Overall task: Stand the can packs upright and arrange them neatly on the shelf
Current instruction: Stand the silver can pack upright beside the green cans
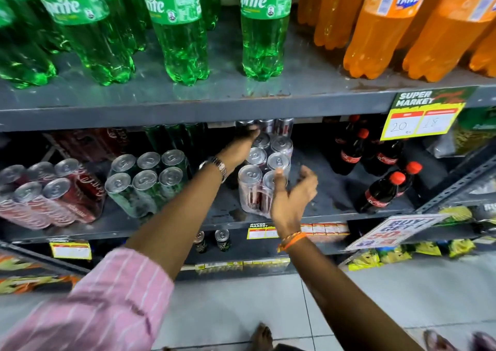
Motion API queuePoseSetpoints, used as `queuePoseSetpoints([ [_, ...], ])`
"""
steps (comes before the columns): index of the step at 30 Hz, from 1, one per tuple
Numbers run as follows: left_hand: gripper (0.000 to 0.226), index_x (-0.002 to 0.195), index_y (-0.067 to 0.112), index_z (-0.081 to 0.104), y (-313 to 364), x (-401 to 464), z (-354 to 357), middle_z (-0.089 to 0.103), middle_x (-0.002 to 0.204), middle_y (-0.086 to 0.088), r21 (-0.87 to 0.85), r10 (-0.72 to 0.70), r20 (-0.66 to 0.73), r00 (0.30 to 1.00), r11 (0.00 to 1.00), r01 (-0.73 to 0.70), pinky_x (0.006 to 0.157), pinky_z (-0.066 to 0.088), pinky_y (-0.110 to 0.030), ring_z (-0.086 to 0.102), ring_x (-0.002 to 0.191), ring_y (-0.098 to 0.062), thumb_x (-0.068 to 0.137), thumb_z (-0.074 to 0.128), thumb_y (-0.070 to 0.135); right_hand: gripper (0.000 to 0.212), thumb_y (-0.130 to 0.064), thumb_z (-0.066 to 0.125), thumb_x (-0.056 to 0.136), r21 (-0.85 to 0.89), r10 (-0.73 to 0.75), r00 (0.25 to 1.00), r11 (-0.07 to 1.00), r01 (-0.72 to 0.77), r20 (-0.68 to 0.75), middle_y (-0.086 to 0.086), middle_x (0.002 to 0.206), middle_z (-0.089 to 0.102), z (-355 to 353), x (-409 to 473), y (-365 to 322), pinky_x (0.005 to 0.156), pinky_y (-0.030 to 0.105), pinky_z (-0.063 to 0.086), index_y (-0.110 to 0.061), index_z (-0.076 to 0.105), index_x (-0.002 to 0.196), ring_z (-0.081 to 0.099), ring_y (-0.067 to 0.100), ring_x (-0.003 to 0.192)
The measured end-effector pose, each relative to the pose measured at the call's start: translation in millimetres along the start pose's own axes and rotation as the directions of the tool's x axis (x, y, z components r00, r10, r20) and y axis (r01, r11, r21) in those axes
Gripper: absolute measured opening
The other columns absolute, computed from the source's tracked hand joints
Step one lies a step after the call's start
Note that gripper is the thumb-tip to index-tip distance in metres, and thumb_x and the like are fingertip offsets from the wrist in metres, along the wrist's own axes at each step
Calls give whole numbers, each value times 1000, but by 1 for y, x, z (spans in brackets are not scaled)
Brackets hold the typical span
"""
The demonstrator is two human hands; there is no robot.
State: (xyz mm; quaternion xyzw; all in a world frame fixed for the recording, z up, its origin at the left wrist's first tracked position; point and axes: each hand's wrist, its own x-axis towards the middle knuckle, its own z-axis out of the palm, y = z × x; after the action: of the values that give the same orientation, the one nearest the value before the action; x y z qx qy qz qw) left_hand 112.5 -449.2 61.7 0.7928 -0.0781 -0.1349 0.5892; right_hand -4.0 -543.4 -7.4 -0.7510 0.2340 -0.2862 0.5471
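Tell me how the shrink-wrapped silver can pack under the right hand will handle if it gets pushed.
The silver can pack is six tall, slim cans in clear film, so it is probably heavy for its size. It looks narrow and tall, so a high push may tip it. The film looks glossy, possibly slippery against the right hand.

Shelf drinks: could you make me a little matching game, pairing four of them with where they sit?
Things:
1. Sprite bottles
2. Fanta bottles
3. green can pack
4. small cola bottles

Places:
A. middle shelf, right of both hands
B. top shelf, right side
C. middle shelf, left of the left hand
D. top shelf, left side

Pairs: 1-D, 2-B, 3-C, 4-A
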Motion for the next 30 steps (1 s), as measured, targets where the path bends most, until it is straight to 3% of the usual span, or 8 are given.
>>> queuePoseSetpoints([
  [3, 52, 135, 17, 54, 7, 23, 7, 52, 136, -4, 146, -93, 88, 992, 986, 80, 115, 29, -31, 45, 129, -18, 96, 42, 49, 65, -57, 47, 84, -64, -27, 998, 997, 31, 62, 2, 113, 41, 8, -24, 6, 88, 16, 18, -7, 42, 126, 34, 14, 106],
  [8, 52, 148, 8, 37, 5, 23, 6, 29, 161, -12, 306, -51, 122, 991, 952, 11, 121, 15, -31, 25, 149, -26, 105, 28, 35, 42, -47, 43, 95, -103, -126, 985, 985, 138, 116, 0, 110, 42, 0, -10, 14, 89, 15, 22, -11, 44, 118, 38, 16, 105],
  [11, 58, 147, 12, 40, -10, 19, -6, 44, 151, -10, 302, -61, 45, 997, 952, 44, 112, 28, -29, 42, 139, -24, 103, 28, 47, 44, -50, 41, 94, -14, -80, 981, 996, 84, 178, -4, 113, 46, -11, 15, 30, 98, 25, 29, -18, 47, 122, 41, 14, 111],
  [13, 65, 137, 13, 55, -23, 11, -17, 60, 127, -6, 268, -86, 4, 996, 960, 81, 104, 36, -28, 56, 119, -23, 98, 30, 59, 42, -53, 46, 89, 89, 5, 966, 996, -29, 260, -2, 115, 54, -18, 43, 42, 101, 31, 38, -22, 52, 118, 49, 15, 112],
  [16, 67, 112, 17, 70, -44, -6, -27, 69, 122, -6, 128, -58, -87, 995, 989, 69, 109, 43, -43, 63, 114, -25, 83, 39, 69, 18, -39, 58, 87, 213, 117, 908, 952, -217, 403, 0, 102, 61, -25, 87, 44, 92, 32, 46, -26, 56, 100, 55, 13, 96],
  [21, 36, 98, 47, 69, -71, -48, -17, 57, 132, 0, -29, -34, -188, 982, 999, 29, 115, 35, -49, 49, 131, -19, 76, 43, 60, 10, -11, 60, 92, 296, 148, 831, 889, -349, 536, 1, 91, 66, -24, 126, 29, 91, 39, 45, -19, 65, 90, 58, 19, 88],
  [26, 57, 124, 27, 58, -97, -58, -6, 54, 127, -2, -35, 6, -189, 982, 999, -13, 106, 47, -43, 60, 116, -20, 68, 68, 25, 12, -31, 71, 83, 357, 190, 897, 869, -343, 400, -1, 89, 69, -36, 102, 39, 90, 35, 48, -20, 67, 86, 59, 16, 90],
  [30, 56, 116, 22, 54, -119, -52, 0, 66, 122, -7, 58, -59, -107, 993, 996, 65, 102, 49, -51, 64, 113, -22, 63, 71, 27, 28, -4, 68, 85, 208, 68, 886, 961, -182, 458, 4, 103, 68, -45, 57, 67, 86, 16, 52, -8, 58, 111, 64, 1, 91],
])
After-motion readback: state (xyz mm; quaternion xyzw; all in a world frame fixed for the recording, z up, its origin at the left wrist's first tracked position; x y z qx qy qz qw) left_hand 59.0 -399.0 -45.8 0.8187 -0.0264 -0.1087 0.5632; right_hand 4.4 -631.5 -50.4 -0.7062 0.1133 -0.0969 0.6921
